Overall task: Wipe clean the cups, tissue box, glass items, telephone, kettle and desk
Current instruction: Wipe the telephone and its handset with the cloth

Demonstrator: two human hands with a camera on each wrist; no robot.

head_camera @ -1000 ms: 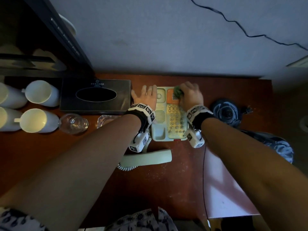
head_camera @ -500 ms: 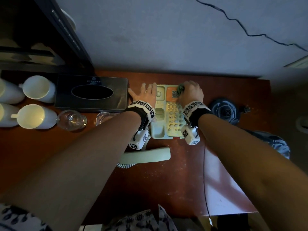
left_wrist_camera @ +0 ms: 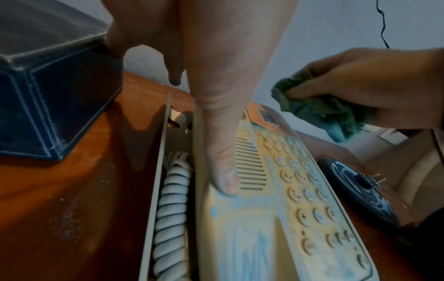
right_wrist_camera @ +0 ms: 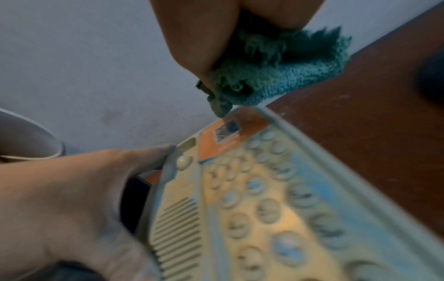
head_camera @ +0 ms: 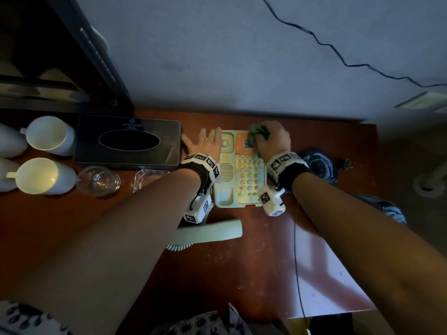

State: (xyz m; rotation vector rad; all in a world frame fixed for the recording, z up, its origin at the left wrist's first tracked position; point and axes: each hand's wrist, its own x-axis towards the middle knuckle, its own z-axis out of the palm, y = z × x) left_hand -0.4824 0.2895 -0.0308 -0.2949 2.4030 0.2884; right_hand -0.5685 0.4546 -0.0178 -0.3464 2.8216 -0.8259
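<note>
Bench (head_camera: 242, 274): hard wood, dusty; open room toward the near edge, back edge tight against the wall. Tissue box (head_camera: 128, 141) stiff, prob light, sits just left of the phone, so little slack that side.

Telephone base (head_camera: 239, 175): at the back-centre of the bench, light hollow plastic by the look, likely to skid under a wipe, so it needs pinning from the side or top, not by the keys. Handset (head_camera: 210, 232) off the cradle, lying nearer the front on its coiled cord; the cord could snag.

Kettle base (head_camera: 319, 165) is near the phone's right side, limiting sweep room there.

Left hand (head_camera: 205, 146): fingers straight, flat, thumb pressed on the cradle strip, holding nothing, steadying the base.

Right hand (head_camera: 273, 141): fingers curled tight round a green cloth (head_camera: 255, 136), soft, bunched, at the phone's top right corner over the orange label.

Cups and glass items far left: fragile, well apart.
</note>
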